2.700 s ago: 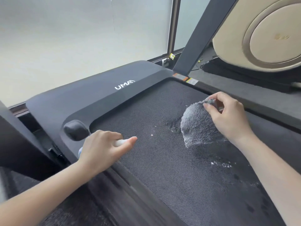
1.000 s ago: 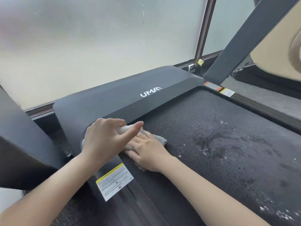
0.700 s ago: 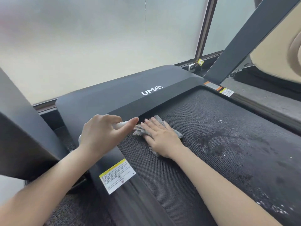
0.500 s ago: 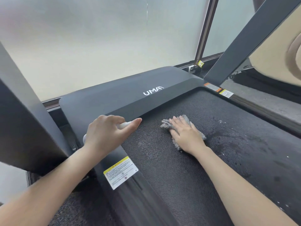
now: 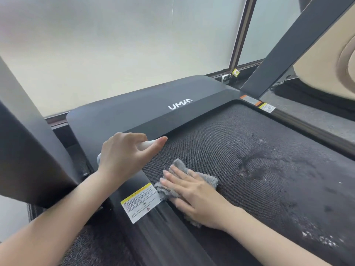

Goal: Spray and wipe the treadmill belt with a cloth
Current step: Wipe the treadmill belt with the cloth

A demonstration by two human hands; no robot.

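Note:
The dark textured treadmill belt (image 5: 221,148) fills the middle and right of the head view. Wet dark patches and white foam flecks (image 5: 255,162) mark its right half. My right hand (image 5: 194,194) lies flat on a grey fluffy cloth (image 5: 207,180), pressing it onto the belt's left edge beside the side rail. My left hand (image 5: 124,156) hovers above the front left corner, wrapped around a white spray bottle (image 5: 148,145) with the index finger along its top. Most of the bottle is hidden in the hand.
The black motor cover marked UMA (image 5: 146,108) closes the belt's far end. Slanted uprights stand at the left (image 5: 28,150) and right (image 5: 288,48). A warning label (image 5: 142,201) sits on the left rail. Beige equipment (image 5: 330,54) stands at right; frosted windows behind.
My right hand has slid the cloth back left and toward me, from mid-belt to the left edge by the rail. My left hand keeps the bottle in about the same place.

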